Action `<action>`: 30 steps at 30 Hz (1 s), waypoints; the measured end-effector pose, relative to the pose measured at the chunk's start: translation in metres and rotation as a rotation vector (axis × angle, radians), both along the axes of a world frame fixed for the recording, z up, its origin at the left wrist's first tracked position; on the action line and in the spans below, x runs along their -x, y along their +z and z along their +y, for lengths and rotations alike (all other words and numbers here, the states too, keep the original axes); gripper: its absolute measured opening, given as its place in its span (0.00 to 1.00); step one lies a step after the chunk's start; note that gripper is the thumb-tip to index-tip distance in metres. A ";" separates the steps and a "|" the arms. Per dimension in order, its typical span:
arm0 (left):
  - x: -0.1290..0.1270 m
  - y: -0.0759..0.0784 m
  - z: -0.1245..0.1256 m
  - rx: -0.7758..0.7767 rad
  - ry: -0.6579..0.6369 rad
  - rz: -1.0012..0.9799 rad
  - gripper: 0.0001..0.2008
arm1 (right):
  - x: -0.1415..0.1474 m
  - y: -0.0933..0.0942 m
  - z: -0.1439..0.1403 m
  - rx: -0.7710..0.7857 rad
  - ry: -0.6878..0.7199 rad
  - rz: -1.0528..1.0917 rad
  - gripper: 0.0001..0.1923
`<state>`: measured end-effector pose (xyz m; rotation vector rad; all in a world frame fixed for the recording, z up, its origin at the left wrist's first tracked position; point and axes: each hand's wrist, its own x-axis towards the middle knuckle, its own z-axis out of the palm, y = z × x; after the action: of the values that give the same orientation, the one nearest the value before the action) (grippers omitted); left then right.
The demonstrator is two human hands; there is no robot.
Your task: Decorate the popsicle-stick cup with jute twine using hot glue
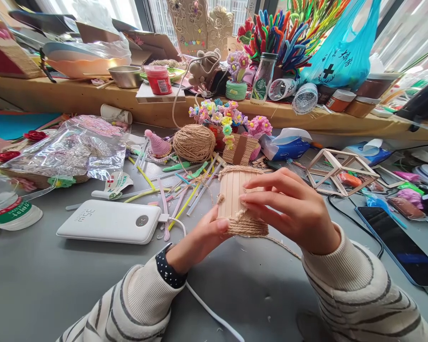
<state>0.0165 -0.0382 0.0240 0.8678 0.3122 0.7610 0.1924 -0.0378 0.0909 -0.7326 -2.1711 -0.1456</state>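
Observation:
A small holder of pale craft sticks point(230, 190) is tilted above the table, with twine wound around its lower end point(248, 227) and a twine band at its upper rim. My left hand point(209, 232) grips it from the left and below, thumb on the wound twine. Over its front, my right hand point(292, 204) has its fingers bent, the tips close together at a short bit of twine point(240, 214) on the sticks; the right thumb is mostly hidden. A loose strand of twine point(285, 247) trails from the holder beneath my right wrist.
A twine ball point(194, 142) lies behind the holder, near pipe-cleaner flowers point(217, 114). On the left are a white power bank point(109, 222) with a cable point(214, 311) and a plastic bottle point(7, 199). A wooden frame point(342, 173) and a phone point(399, 244) lie right.

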 end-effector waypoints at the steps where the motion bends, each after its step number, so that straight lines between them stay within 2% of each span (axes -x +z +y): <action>1: 0.000 -0.001 0.000 0.000 0.003 -0.001 0.36 | 0.000 0.000 0.000 0.004 0.006 -0.002 0.06; 8: 0.001 -0.004 -0.001 -0.015 0.023 -0.010 0.28 | -0.002 0.000 0.002 0.029 0.049 -0.016 0.08; 21: 0.001 -0.007 0.001 -0.011 0.025 -0.008 0.29 | -0.008 0.005 0.002 0.039 0.046 -0.064 0.07; 30: 0.001 -0.003 -0.001 -0.025 0.014 -0.067 0.29 | -0.009 0.008 -0.001 0.060 0.042 -0.043 0.05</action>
<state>0.0157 -0.0390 0.0215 0.8626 0.2497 0.8068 0.2015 -0.0388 0.0991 -0.7232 -2.2387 -0.0761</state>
